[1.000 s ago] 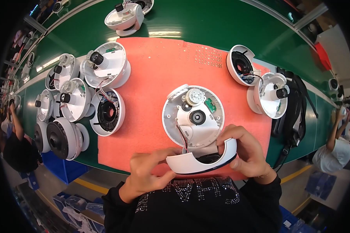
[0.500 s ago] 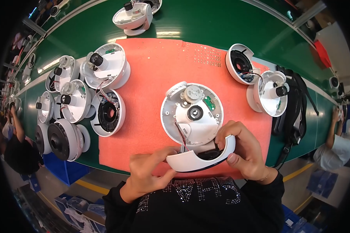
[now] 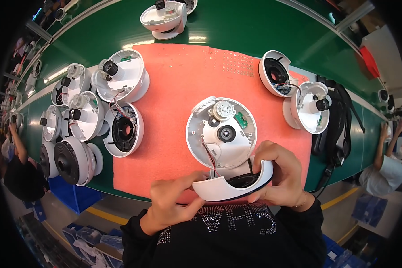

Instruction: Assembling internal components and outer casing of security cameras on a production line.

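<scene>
Both my hands grip a white curved housing shell (image 3: 219, 190) with a cut-out edge and black parts inside, close to my body. My left hand (image 3: 172, 198) pinches its left end between thumb and fingers. The right hand (image 3: 281, 178) curls round the right end, its thumb below and fingers over the rim. Just beyond lies an open round white housing (image 3: 196, 134) with a silver disc-shaped motor (image 3: 224, 110), a black cylindrical part (image 3: 226, 133) and a green circuit board (image 3: 240, 119). Thin wires (image 3: 211, 157) run from it to the shell.
An orange mat (image 3: 165, 116) covers the green table (image 3: 236, 27), with small metal pieces (image 3: 239, 62) in rows at its far side. Similar white assemblies (image 3: 85, 120) crowd the left; another opened one (image 3: 309, 107) sits right beside black straps (image 3: 339, 120). One more assembly (image 3: 163, 20) stands at the back.
The shell has shifted slightly right and tilted, showing more of its inside. My right fingers and thumb have shifted on it. The assembly at the back has slid right.
</scene>
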The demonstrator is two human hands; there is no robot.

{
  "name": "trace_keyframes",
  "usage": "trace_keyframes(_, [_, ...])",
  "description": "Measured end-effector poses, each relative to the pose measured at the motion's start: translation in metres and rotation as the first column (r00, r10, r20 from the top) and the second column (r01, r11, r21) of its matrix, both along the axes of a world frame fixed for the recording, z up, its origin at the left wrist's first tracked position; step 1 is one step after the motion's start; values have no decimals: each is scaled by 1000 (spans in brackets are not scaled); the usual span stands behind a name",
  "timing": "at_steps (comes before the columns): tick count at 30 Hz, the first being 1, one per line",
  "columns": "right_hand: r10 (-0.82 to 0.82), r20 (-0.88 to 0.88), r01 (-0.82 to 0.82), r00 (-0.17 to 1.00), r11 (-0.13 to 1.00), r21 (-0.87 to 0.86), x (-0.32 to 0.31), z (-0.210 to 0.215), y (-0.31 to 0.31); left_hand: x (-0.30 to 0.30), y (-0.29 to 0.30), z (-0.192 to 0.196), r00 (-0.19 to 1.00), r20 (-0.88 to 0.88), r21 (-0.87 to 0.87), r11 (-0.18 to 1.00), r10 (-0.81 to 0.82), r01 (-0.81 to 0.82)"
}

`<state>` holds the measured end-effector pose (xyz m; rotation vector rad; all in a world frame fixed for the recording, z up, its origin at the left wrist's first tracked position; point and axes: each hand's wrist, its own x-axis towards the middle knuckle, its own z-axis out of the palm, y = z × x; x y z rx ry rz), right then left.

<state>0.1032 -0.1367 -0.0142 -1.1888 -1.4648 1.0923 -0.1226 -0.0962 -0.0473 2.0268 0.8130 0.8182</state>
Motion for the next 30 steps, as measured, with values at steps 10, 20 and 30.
trace_keyframes(10, [-14, 78, 4, 997, 991, 136, -4, 5, 7, 4, -1, -1, 999, 27, -13, 1000, -26, 27])
trace_keyframes(20, [108, 106, -105, 988, 994, -36, -7, 11, 8, -1, -2, 7, 996, 94, -227, 973, -7, 28])
trace_keyframes(30, [229, -111, -252, 967, 920, -299, 1, 20, 18, -8, -3, 2, 954, 261, -583, 812, 146, 35])
